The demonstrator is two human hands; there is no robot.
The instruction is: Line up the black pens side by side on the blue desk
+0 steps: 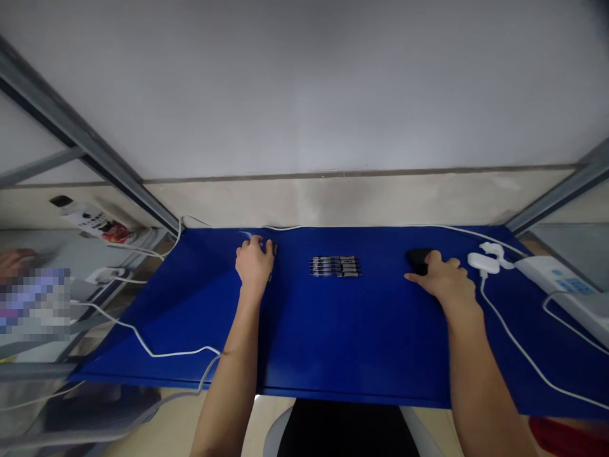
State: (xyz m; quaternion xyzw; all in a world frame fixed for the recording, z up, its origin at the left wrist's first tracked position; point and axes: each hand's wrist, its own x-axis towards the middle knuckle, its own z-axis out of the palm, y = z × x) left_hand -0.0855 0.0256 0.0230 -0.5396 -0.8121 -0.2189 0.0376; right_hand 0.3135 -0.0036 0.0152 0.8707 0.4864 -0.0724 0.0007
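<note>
My left hand (254, 263) lies on the blue table (333, 343) at the far left, fingers curled over a small dark object (275, 249) that I cannot make out. My right hand (443, 278) rests at the far right, its fingers curled against a black rounded object (419, 259). Between the two hands, a row of several black pens (335, 266) lies side by side on the table.
White cables (162, 352) trail over the table's left and right sides. A white adapter (483, 261) and a white power strip (561, 279) sit at the right. Grey metal frame bars (85, 143) flank the table. Another person's hand (14, 261) shows at the far left.
</note>
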